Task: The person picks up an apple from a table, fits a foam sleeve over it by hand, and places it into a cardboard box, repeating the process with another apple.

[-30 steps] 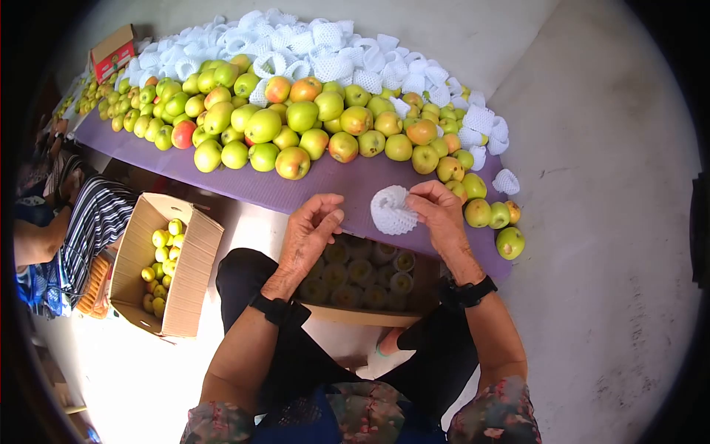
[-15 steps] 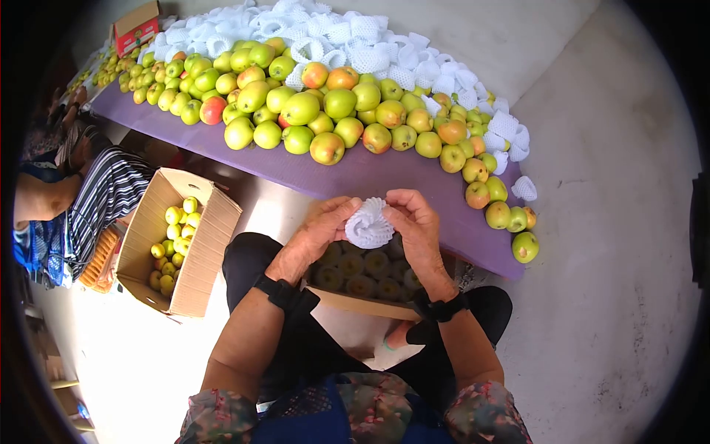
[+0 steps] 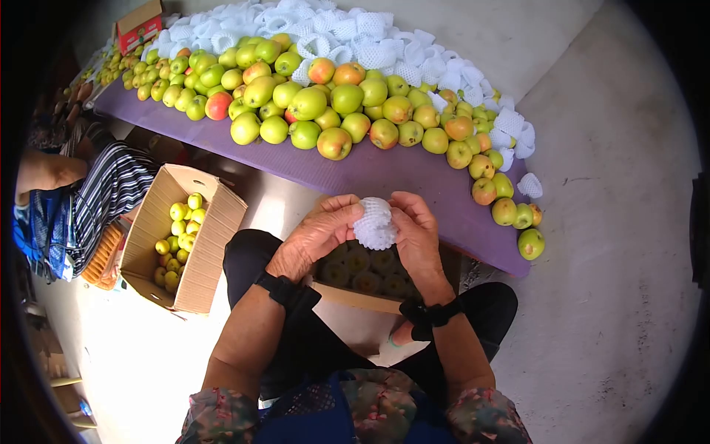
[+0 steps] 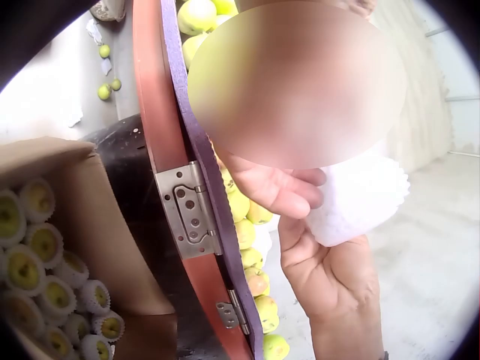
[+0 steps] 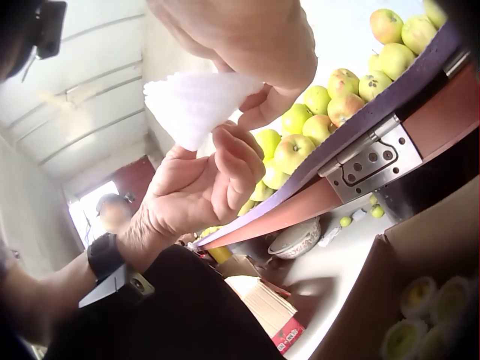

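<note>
Passage over purple mat (image 3: 370, 174), near side; apple pile (image 3: 346, 98) blocks beyond.

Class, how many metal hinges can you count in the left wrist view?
2, both on the red-brown edge: the upper hinge around mid-picture height, the lower hinge near the bottom. Others may be hidden.

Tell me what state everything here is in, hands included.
Left hand, pinching the held sleeve
Right hand, pinching it
Held sleeve, contents unclear
Loose sleeves, heaped beyond table apples
Table apples, bare, piled
Left box, open, holding bare apples
Near box, open, holding sleeved apples
</note>
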The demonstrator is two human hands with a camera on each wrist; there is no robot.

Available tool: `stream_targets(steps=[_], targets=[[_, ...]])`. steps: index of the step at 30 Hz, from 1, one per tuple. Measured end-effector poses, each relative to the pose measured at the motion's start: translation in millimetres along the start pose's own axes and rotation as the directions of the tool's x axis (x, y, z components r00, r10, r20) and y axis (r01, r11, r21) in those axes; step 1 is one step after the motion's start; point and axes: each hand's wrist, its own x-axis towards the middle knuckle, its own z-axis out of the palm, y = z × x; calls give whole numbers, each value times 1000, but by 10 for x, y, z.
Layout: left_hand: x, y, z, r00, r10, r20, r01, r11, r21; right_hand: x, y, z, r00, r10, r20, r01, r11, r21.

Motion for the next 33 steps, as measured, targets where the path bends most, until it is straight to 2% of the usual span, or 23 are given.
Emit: stream_targets(steps=[2,4,5,7,10,11,13,14,17,20,24,27,29,30,32,33], targets=[[-68,38,224,997,48,-56,-50,998,-30,-20,17,-26,998,59,-4,-59,992,115],[-43,-3,159,999,38,4,-37,999,-37,-49,34,-83,990,143,14,-143,970,197],[-34,-25,138,999,31,35,-29,999,-41,-68,51,-104,989,142,30,-145,973,180],[-35,-28,187,1000,16,-3,-16,1000,-9,-101,73,-122,988,138,61,-146,978,147],[7,-11,161,1000,24,-2,-23,996,84,-160,19,-69,998,14,-54,-23,983,-184],[25,-1,145,1000,28,8,-29,992,123,-185,-16,-48,991,-85,-103,57,966,-253],[39,9,158,989,143,-23,-134,964,232,-237,-123,15,942,-288,-175,199,895,-400],[46,15,164,979,201,-33,-183,941,286,-269,-188,70,927,-327,-185,219,869,-443],[66,18,180,951,297,-91,-252,908,335,-343,-304,177,917,-396,-49,306,779,-547],[72,0,140,944,317,-89,-253,872,420,-369,-329,232,909,-405,98,350,615,-706],[46,19,150,943,330,-38,-271,831,487,-340,-297,255,896,-387,218,394,465,-793],[10,36,163,954,301,-10,-256,827,500,-333,-193,205,944,-305,128,302,638,-708],[-7,52,171,960,279,1,-247,851,464,-332,-199,178,991,-124,44,130,856,-501],[-7,58,158,968,252,1,-226,862,453,-324,-209,162,999,-24,24,31,926,-376],[-15,63,128,980,198,4,-181,884,431,-312,-207,139,997,-44,56,61,938,-341],[-17,58,170,965,263,-10,-229,857,462,-308,-219,138,996,-55,72,75,943,-323]])
